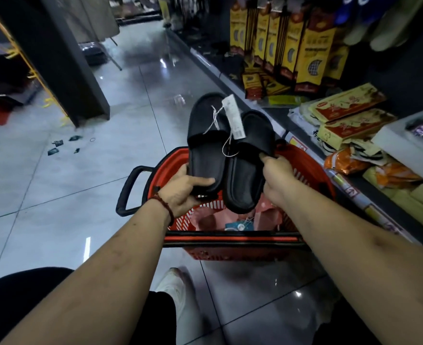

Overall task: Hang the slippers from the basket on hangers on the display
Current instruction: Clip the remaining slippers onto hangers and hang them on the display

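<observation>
**Black pair held above the basket, no hanger in sight**

Head view: the person is holding a pair of black slippers side by side, soles down and toes pointing far, just above the red basket standing on the tiled floor. The left hand is gripping the heel of the left slipper, thumb lying across its footbed and fingers curled beneath. The right hand is gripping the right slipper's outer edge, fingers wrapped round it near the strap. A white tag on a thin string is lying between the two straps. Pink goods are lying in the basket under the pair. On the right a shelf is running far along the aisle, with yellow insole packs hanging above it.

The step in hand appears to be the pick-up of one pair. No hanger is showing, so the next move likely calls for finding one and then freeing one hand to fit it.
</observation>
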